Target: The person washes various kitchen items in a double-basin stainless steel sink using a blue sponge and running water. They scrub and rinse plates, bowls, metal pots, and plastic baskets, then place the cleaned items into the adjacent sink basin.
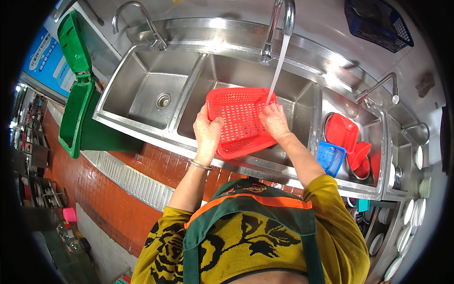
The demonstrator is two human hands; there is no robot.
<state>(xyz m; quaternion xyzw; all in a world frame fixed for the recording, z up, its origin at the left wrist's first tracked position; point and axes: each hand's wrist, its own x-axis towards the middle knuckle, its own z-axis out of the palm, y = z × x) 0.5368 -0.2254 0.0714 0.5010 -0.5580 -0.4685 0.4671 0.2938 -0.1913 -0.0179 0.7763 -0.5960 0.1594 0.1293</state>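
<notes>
A red perforated plastic basket (pixel 241 120) is held tilted over the middle steel sink basin (pixel 241 67). My left hand (pixel 207 129) grips its left side, with the thumb over the rim. At the opposite side, my right hand (pixel 275 120) is on the basket's right rim, its fingers bent and partly hidden. Water runs from the middle faucet (pixel 289 21) in a stream (pixel 279 67) that falls by the right hand's fingers. Much of the basin's floor is hidden beneath the basket.
The left basin (pixel 152 96) has a drain (pixel 163 100). In the right basin lie red baskets (pixel 341 133), a blue basket (pixel 330 158) and a round metal bowl (pixel 364 174). A green bin (pixel 76 117) with its lid raised stands at left. A dark blue crate (pixel 379 25) is at upper right.
</notes>
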